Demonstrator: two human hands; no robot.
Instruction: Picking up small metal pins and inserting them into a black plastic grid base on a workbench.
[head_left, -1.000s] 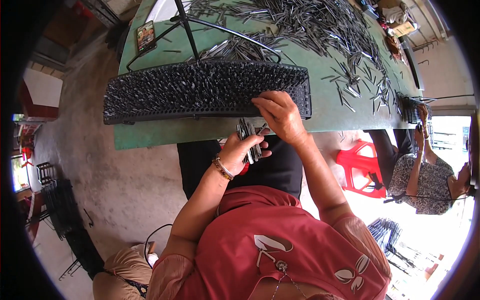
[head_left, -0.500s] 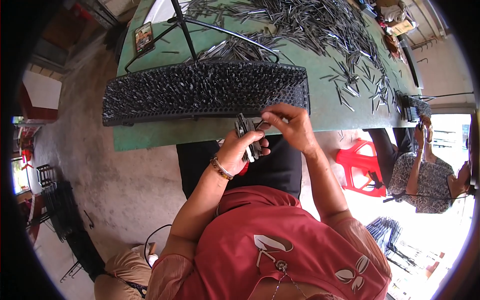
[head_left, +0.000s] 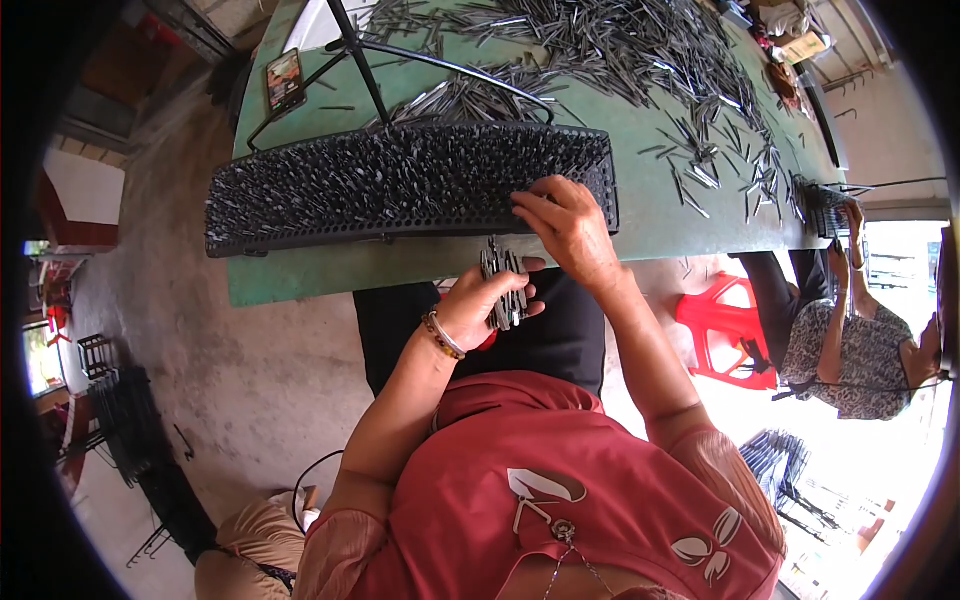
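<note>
Green table [head_left: 655,215], phone [head_left: 284,82] beyond black rack [head_left: 380,185], left hand [head_left: 474,300] clutching strips [head_left: 498,265], right hand [head_left: 572,225] overlapping rack, grip unclear

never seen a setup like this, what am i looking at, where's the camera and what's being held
There's no machine here: these are a person's two bare hands. A wide fisheye camera on their head looks down, so straight edges bend. The left hand grips a bundle of thin dark strips. The right hand is at the front of a black perforated rack, mostly filled with upright pieces; whether its fingers hold anything is unclear. On the green table lie many loose strips and a phone.
</note>
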